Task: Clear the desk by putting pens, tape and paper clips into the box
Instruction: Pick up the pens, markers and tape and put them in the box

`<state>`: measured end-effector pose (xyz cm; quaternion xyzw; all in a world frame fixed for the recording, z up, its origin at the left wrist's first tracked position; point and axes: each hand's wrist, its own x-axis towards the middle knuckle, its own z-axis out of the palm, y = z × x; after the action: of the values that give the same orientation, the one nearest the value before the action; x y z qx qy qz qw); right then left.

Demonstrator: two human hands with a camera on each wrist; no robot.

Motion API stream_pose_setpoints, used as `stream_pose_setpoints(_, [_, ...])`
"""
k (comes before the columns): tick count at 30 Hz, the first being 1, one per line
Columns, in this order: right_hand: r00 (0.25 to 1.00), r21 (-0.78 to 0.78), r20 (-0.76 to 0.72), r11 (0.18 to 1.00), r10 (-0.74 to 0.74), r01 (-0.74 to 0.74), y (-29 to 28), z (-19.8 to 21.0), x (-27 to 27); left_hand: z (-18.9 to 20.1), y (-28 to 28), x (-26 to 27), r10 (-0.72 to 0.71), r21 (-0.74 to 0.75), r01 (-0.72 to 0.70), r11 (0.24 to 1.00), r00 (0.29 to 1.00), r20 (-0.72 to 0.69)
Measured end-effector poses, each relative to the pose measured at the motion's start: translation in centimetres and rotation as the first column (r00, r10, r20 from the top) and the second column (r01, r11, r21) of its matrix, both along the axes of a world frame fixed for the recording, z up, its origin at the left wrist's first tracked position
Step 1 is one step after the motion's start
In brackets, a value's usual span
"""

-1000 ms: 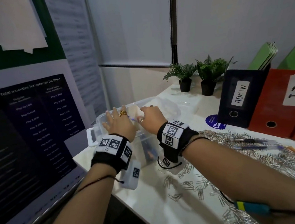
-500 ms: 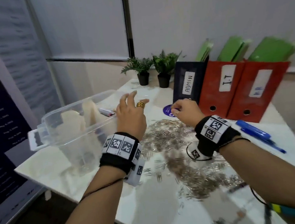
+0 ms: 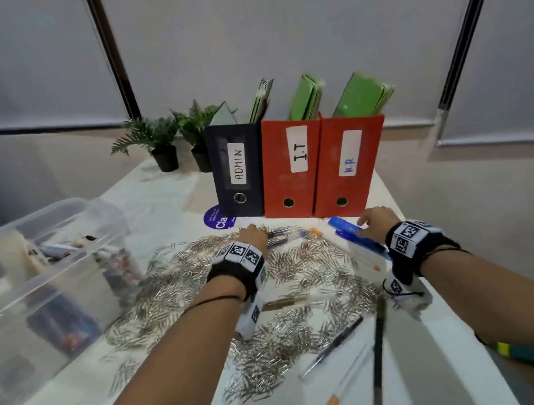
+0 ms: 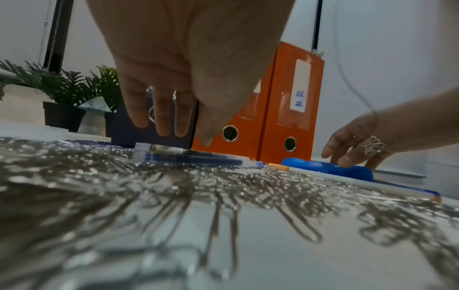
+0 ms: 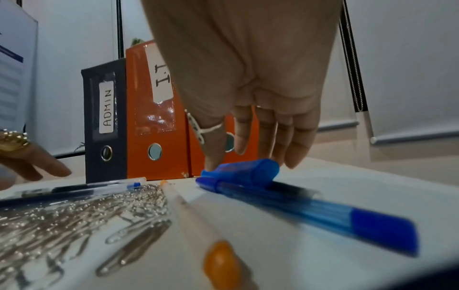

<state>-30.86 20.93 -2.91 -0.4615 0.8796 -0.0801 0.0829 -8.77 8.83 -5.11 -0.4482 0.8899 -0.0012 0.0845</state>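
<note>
A clear plastic box (image 3: 26, 285) with stationery inside stands at the desk's left. A wide heap of silver paper clips (image 3: 297, 283) covers the middle. My left hand (image 3: 251, 235) hovers with straight fingers (image 4: 165, 125) just above two clear blue pens (image 4: 188, 156) at the heap's far edge, holding nothing. My right hand (image 3: 374, 222) reaches down with straight fingers (image 5: 214, 157), the fingertips touching a thick blue marker (image 5: 243, 170) beside a blue pen (image 5: 323, 212). A white pen with orange caps (image 5: 196, 215) lies between the hands.
Three binders, ADMIN (image 3: 237, 172), I.T (image 3: 291, 168) and H.R (image 3: 349, 167), stand right behind the hands. Two small potted plants (image 3: 161, 140) sit at the back left. More pens (image 3: 378, 353) lie near the front right, close to the desk's right edge. A brown pen (image 3: 283, 304) lies among the clips.
Both hands left the box and swung right across the paper clips to the pens by the binders. The head view turned right with them.
</note>
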Motion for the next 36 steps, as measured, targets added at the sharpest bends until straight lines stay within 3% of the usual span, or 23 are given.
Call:
stream_pose_setpoints(7, [1.000, 0.195, -0.023, 0.981, 0.009, -0.005, -2.4, -2.0, 0.0, -1.1, -2.2, -3.0, 0.057, 0.018, -0.057, 0.998, 0.998, 0.024])
stream_pose_setpoints(14, [0.998, 0.210, -0.028, 0.976, 0.062, -0.054, -3.6, -2.7, 0.0, -1.7, -3.3, -4.4, 0.026, 0.027, -0.028, 0.999, 0.996, 0.085])
stream_pose_setpoints(22, [0.999, 0.096, -0.009, 0.995, 0.031, -0.030, -3.8, -1.9, 0.0, -1.6, -4.1, -4.3, 0.036, 0.054, -0.036, 0.998, 0.999, 0.007])
stream_pose_setpoints(31, [0.998, -0.070, 0.014, 0.996, 0.053, -0.052, -3.4, 0.0, 0.5, -3.5, -5.1, -5.4, 0.033, 0.126, -0.034, 0.991, 0.999, 0.011])
stream_pose_setpoints(36, [0.997, -0.109, 0.022, 0.992, 0.068, -0.065, -3.3, 1.4, 1.1, -1.1, -2.6, -4.3, 0.025, 0.080, -0.021, 0.997, 0.999, -0.040])
